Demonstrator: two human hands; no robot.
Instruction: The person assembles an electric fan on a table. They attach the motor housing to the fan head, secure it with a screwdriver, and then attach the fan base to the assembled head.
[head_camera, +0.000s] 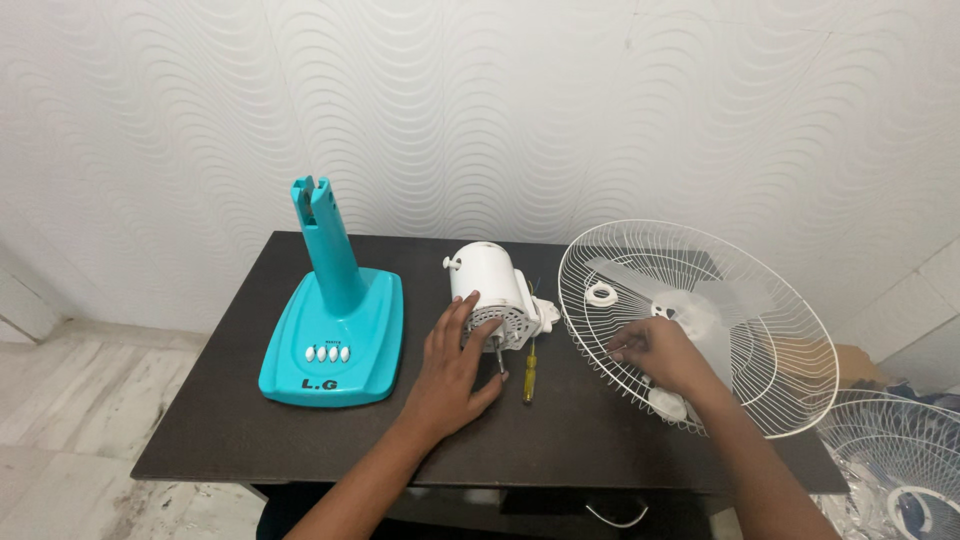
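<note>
Resting our left hand (455, 375) on the dark table (220, 420), we keep the fingers spread and loosely open, their tips touching the white motor (492, 290). The hand closes on nothing; the motor's metal shaft (497, 352) pokes out between the thumb and the forefinger. Our right hand (658, 352) reaches onto the white wire guard (700, 320) that lies at the table's right end, with the fingers curled down against the wires. We cannot tell whether it grips a wire or only presses on it.

Between our 2 hands lies a screwdriver (530, 372) with a yellow handle, just beside the motor and pointing toward us. A pale blade (690, 300) shows through the guard, and a white ring (601, 294) sits on the guard's left part. Left of the motor stands the teal base (335, 335), its neck upright and 4 white buttons (327, 353) in a row on its sloping front. A second guard (895, 465) lies lower, off the table's right edge. Behind everything rises a white wall (600, 110) with a wavy relief.
</note>
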